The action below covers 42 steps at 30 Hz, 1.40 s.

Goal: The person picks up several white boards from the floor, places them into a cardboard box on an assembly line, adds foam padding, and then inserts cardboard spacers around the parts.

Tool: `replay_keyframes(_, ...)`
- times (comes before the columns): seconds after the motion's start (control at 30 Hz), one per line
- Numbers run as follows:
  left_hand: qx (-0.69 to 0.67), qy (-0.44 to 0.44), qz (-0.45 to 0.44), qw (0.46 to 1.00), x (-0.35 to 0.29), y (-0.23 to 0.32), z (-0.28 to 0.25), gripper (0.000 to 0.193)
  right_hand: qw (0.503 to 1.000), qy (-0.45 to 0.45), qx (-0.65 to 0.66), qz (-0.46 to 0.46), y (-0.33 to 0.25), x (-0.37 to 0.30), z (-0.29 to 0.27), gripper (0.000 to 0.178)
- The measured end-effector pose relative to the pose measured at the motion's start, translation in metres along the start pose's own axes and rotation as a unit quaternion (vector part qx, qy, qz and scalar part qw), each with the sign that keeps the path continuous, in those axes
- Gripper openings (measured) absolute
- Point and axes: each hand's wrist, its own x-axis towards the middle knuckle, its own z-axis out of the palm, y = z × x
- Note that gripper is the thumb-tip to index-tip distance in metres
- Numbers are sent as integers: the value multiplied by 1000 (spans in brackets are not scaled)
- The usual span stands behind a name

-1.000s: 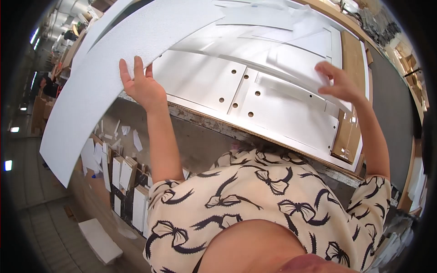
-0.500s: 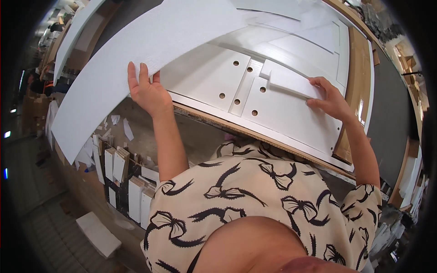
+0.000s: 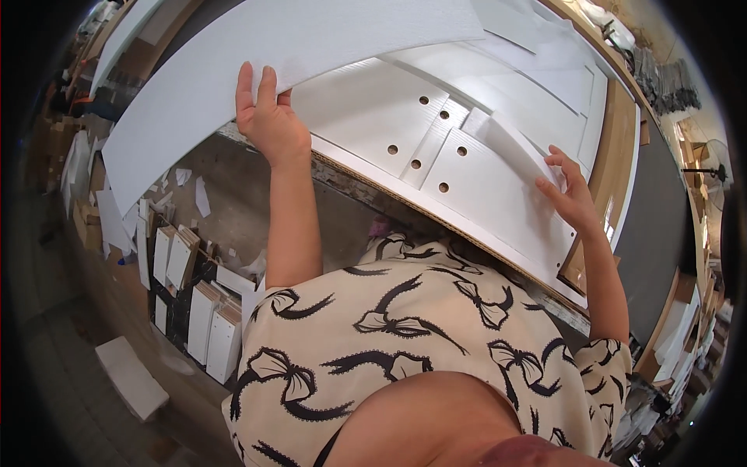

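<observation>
The left hand [image 3: 272, 128] was closed on the near edge of a large white sheet [image 3: 202, 86], which curved out to the left and over the far panels. The right hand [image 3: 573, 198] pinched the end of a narrow white strip [image 3: 517, 148], tilted above a white panel [image 3: 498, 214] with round holes. Brown cardboard [image 3: 615, 140] ran along the panel's right, and beyond it stretched a dark grey surface [image 3: 661, 218]. Lower left, white boards [image 3: 204, 319] stood near scraps [image 3: 202, 196] on the floor [image 3: 249, 187].
</observation>
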Motion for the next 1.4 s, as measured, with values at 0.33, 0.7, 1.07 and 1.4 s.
replay_keyframes(0.33, -22, -17, -18, 999, -1, -1, 5, 39, 942, -196, -56, -268, -100, 34, 79, 47)
replay_keyframes(0.7, -25, -31, -32, 999, 2, 9, 0, 39, 960, -30, -85, -265, -107, 27, 84, 48)
replay_keyframes(1.07, -49, -41, -46, 997, 8, 13, 6, 35, 972, 0, -224, -72, -140, 29, 107, 55)
replay_keyframes(1.4, -47, -51, -52, 996, 6, 19, 11, 36, 951, -79, -281, -102, -146, 47, 117, 42)
